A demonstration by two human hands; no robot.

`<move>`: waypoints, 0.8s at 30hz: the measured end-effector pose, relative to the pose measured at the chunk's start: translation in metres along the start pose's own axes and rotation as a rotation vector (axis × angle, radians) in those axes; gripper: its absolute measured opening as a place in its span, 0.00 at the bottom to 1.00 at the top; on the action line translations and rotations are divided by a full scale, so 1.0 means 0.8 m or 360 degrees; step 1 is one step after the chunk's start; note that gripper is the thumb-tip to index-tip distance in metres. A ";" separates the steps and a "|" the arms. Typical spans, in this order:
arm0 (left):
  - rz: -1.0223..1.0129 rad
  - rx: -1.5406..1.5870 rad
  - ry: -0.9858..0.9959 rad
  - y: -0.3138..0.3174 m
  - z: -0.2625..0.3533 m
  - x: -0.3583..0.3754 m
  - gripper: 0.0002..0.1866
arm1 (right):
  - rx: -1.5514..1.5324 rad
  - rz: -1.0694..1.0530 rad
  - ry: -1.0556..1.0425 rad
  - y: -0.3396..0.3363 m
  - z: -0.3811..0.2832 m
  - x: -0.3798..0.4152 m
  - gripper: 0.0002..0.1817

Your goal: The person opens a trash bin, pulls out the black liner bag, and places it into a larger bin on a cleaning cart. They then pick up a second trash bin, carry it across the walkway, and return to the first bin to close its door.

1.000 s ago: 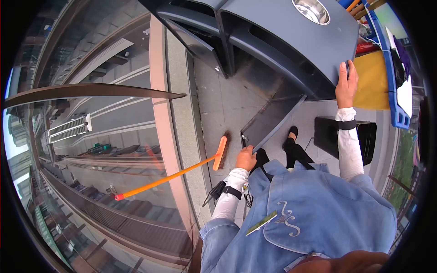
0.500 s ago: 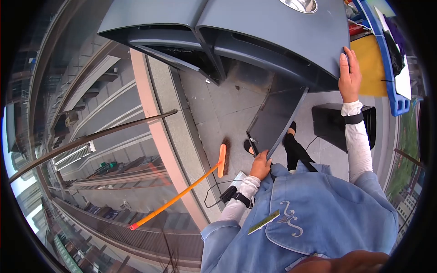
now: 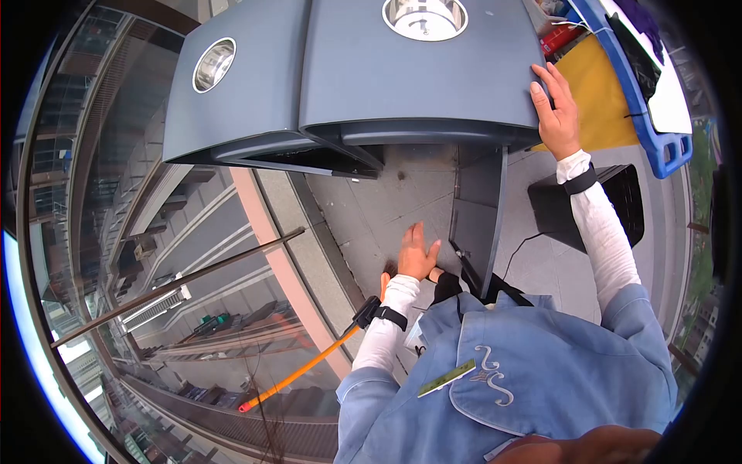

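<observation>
In front of me stands a grey bin cabinet (image 3: 417, 85), with one round metal opening (image 3: 213, 66) on the left of its top and another (image 3: 425, 19) on the right. Its right-hand door (image 3: 481, 224) is swung out towards me. My left hand (image 3: 417, 254) is in the air left of that door, fingers spread and holding nothing. My right hand (image 3: 558, 112) rests with fingers apart on the top's right edge. The left-hand door (image 3: 321, 168) also stands ajar.
A black bin (image 3: 556, 209) is on the floor at right. Beyond it are a yellow bag (image 3: 595, 100) and a blue cart frame (image 3: 666, 158). An orange-handled broom (image 3: 297, 374) leans at left, near the pink ledge (image 3: 290, 271) and glass railing.
My left hand has let go of the right-hand door and moved forward and left of it. The door stands at a different angle. My view has shifted, showing more of the cabinet top.
</observation>
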State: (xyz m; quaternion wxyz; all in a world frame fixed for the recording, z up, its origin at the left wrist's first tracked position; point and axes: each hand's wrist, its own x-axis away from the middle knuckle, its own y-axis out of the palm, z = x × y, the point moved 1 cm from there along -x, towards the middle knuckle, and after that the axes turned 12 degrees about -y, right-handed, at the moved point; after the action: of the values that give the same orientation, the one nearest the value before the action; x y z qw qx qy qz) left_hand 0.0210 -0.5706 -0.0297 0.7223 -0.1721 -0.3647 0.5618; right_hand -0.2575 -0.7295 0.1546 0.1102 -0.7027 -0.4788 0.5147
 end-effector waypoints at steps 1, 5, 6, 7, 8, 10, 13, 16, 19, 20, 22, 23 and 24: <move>0.0188 -0.0134 -0.0019 -0.026 -0.005 -0.018 0.29 | -0.0017 -0.0002 0.0024 -0.002 0.001 0.000 0.17; 0.0695 -0.0556 0.0021 -0.131 0.001 -0.074 0.29 | -0.0044 0.0005 0.0056 -0.005 0.001 0.001 0.18; 0.0729 -0.0652 0.0034 -0.149 0.001 -0.086 0.29 | -0.0037 -0.0022 0.0070 -0.007 0.001 0.000 0.18; 0.0767 -0.0742 0.0049 -0.165 0.002 -0.099 0.30 | -0.0044 0.0016 0.0062 -0.008 0.001 0.000 0.18; 0.0754 -0.0780 0.0043 -0.177 -0.006 -0.113 0.29 | -0.0014 -0.0013 0.0065 -0.008 0.002 0.000 0.17; 0.0731 -0.0908 0.0088 -0.191 -0.022 -0.138 0.28 | -0.0013 -0.0041 0.0104 -0.009 -0.005 -0.003 0.17; 0.0468 -0.1134 0.0026 -0.196 -0.062 -0.175 0.22 | -0.0037 -0.0024 0.0153 -0.008 -0.009 -0.004 0.17; 0.0515 -0.1038 0.0284 -0.207 -0.072 -0.184 0.17 | -0.0001 -0.0030 0.0172 -0.009 -0.014 -0.008 0.17; 0.0311 -0.1095 0.0204 -0.224 -0.071 -0.178 0.16 | -0.0002 -0.0034 0.0178 -0.007 -0.012 -0.008 0.17; 0.0342 -0.1046 0.0318 -0.225 -0.083 -0.172 0.16 | 0.0019 -0.0050 0.0196 -0.007 -0.014 -0.009 0.17; 0.0204 -0.1070 0.0349 -0.232 -0.112 -0.160 0.17 | 0.0041 -0.0110 0.0211 -0.006 -0.021 -0.012 0.17; 0.0201 -0.1064 0.0318 -0.239 -0.120 -0.152 0.17 | 0.0025 -0.0136 0.0203 -0.004 -0.022 -0.013 0.17; -0.0004 -0.1103 0.0064 -0.246 -0.129 -0.143 0.17 | 0.0036 -0.0145 0.0202 -0.004 -0.021 -0.013 0.17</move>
State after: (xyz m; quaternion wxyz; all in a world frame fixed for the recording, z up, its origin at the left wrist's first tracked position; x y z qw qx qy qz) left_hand 0.2188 -0.7220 -0.0080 0.6287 -0.4178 -0.5199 0.4000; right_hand -0.2452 -0.7305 0.1703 0.1716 -0.7101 -0.4965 0.4689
